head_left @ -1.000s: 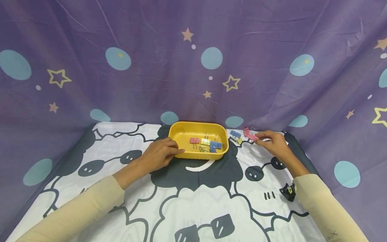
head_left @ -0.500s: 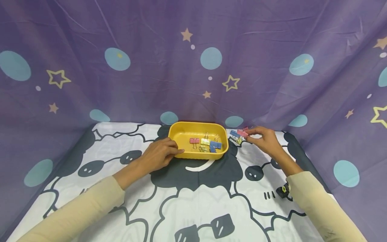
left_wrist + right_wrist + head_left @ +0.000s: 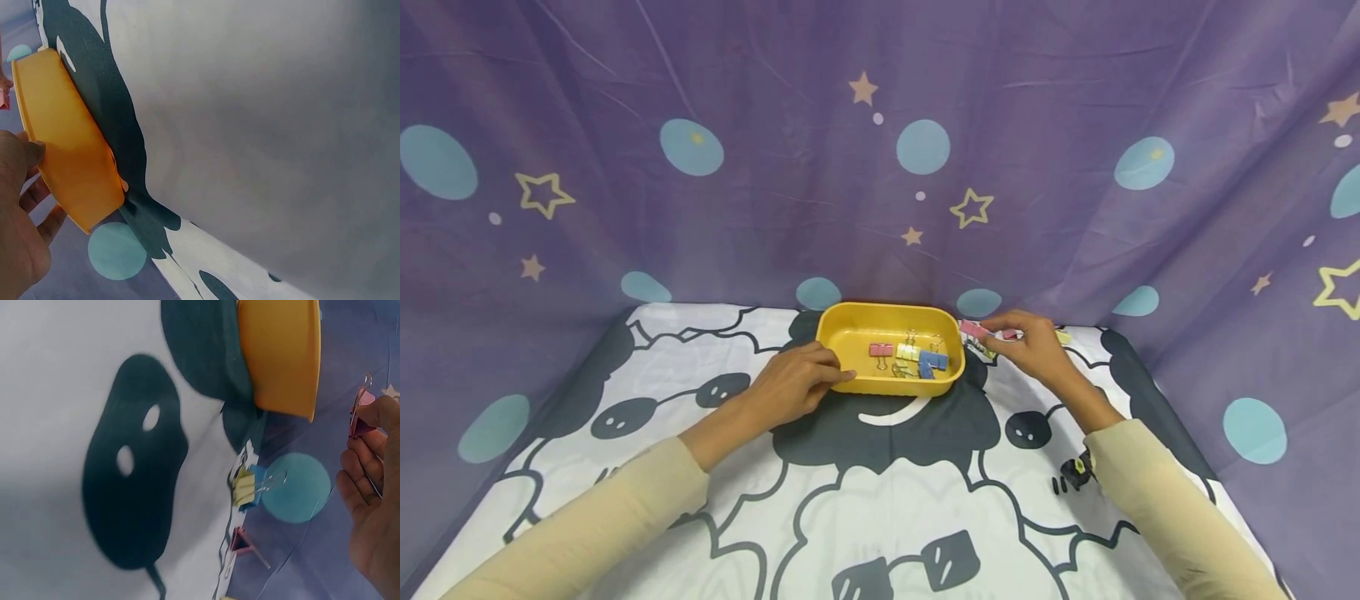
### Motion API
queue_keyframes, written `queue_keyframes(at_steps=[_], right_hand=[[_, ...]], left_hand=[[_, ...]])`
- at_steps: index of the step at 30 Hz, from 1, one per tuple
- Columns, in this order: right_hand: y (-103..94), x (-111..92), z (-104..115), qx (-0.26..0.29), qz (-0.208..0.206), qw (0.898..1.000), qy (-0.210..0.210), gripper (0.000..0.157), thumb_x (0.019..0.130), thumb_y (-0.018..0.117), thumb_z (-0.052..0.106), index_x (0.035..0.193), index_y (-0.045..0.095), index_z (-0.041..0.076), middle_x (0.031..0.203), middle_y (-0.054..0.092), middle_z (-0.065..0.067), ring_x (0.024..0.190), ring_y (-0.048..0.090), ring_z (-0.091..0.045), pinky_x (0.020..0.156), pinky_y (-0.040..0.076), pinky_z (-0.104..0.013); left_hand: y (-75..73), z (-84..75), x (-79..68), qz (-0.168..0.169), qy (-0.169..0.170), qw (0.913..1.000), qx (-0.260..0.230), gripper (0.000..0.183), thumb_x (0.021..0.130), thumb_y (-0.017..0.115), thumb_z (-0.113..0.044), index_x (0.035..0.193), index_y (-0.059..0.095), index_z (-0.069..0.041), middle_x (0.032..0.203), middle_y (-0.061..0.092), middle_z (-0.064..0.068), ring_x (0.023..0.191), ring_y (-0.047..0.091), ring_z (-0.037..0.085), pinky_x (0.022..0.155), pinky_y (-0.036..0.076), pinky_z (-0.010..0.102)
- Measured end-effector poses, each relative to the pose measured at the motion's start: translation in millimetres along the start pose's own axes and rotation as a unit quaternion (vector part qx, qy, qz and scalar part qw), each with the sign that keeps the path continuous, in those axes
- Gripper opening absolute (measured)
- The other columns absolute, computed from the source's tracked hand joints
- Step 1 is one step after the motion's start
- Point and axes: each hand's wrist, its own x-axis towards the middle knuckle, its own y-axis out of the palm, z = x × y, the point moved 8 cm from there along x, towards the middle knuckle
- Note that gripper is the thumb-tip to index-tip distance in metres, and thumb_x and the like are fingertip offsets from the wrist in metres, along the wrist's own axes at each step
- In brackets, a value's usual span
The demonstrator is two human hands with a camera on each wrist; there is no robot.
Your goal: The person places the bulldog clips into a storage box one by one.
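Note:
A yellow tray (image 3: 887,386) stands near the back of the cloth-covered surface. At its left end my left hand (image 3: 797,379) holds the rim, thumb (image 3: 34,152) on one side and fingers beyond it. Inside lie several binder clips, among them a pink clip (image 3: 881,350), a yellow clip (image 3: 908,352) and a blue clip (image 3: 933,360). My right hand (image 3: 1033,343) pinches a pink binder clip (image 3: 360,419) above the surface, just right of the tray. Below it rest a yellow binder clip (image 3: 244,487), a blue clip (image 3: 256,499) behind it, and another pink clip (image 3: 240,540).
A purple curtain (image 3: 737,233) with stars and dots rises right behind the tray. The surface is covered by a white and dark sheep-print cloth (image 3: 895,500). A small yellow item (image 3: 1063,337) lies beyond my right hand. A black object (image 3: 1077,472) sits by the right sleeve.
My right hand has moved left toward the tray, carrying the pink binder clip away from the other pink one. The left hand and the tray have stayed put.

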Motion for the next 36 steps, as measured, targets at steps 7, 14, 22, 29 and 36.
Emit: queue_keyframes(at_steps=[7, 14, 22, 29, 36], right_hand=[[9.0, 4, 16, 0.026, 0.006, 1.000, -0.009, 0.026, 0.094, 0.088, 0.013, 0.119, 0.088, 0.006, 0.115, 0.085, -0.015, 0.115, 0.075, -0.037, 0.105, 0.057, -0.062], [19.8, 8, 31, 0.036, 0.024, 0.999, -0.025, 0.029, 0.095, 0.088, 0.016, 0.122, 0.087, 0.005, 0.118, 0.086, -0.016, 0.117, 0.077, -0.040, 0.107, 0.058, -0.069], [33.7, 10, 45, 0.034, 0.044, 0.998, -0.034, 0.029, 0.096, 0.086, 0.015, 0.123, 0.086, 0.004, 0.120, 0.085, -0.016, 0.121, 0.076, -0.039, 0.110, 0.058, -0.068], [43.0, 13, 65, 0.039, 0.036, 0.996, -0.074, 0.026, 0.093, 0.087, 0.011, 0.118, 0.087, 0.003, 0.115, 0.085, -0.016, 0.115, 0.077, -0.037, 0.108, 0.060, -0.065], [59.9, 18, 75, 0.052, 0.054, 0.995, -0.068, 0.029, 0.094, 0.088, 0.017, 0.121, 0.088, 0.007, 0.120, 0.086, -0.012, 0.122, 0.076, -0.035, 0.114, 0.059, -0.059]], left_hand=[[-0.2, 0.0, -0.2, -0.004, 0.002, 1.0000, 0.000, 0.034, 0.094, 0.086, 0.000, 0.122, 0.090, -0.019, 0.104, 0.081, -0.002, 0.094, 0.066, 0.019, 0.080, 0.060, 0.035], [1.4, 1.9, -0.9, -0.011, 0.006, 0.9999, -0.002, 0.034, 0.093, 0.086, 0.001, 0.121, 0.090, -0.019, 0.104, 0.081, -0.002, 0.095, 0.067, 0.019, 0.082, 0.060, 0.035], [2.3, 2.4, -1.0, -0.012, 0.006, 0.9999, -0.007, 0.033, 0.094, 0.086, 0.000, 0.119, 0.091, -0.019, 0.102, 0.081, -0.003, 0.095, 0.066, 0.018, 0.081, 0.060, 0.035], [2.1, 2.1, -1.4, -0.016, 0.009, 0.9998, -0.007, 0.033, 0.094, 0.086, 0.001, 0.120, 0.091, -0.018, 0.103, 0.081, -0.002, 0.096, 0.067, 0.019, 0.082, 0.061, 0.035], [1.6, 2.3, -0.8, -0.011, 0.003, 0.9999, -0.008, 0.032, 0.095, 0.085, 0.000, 0.120, 0.091, -0.019, 0.103, 0.081, -0.002, 0.095, 0.066, 0.019, 0.081, 0.060, 0.035]])
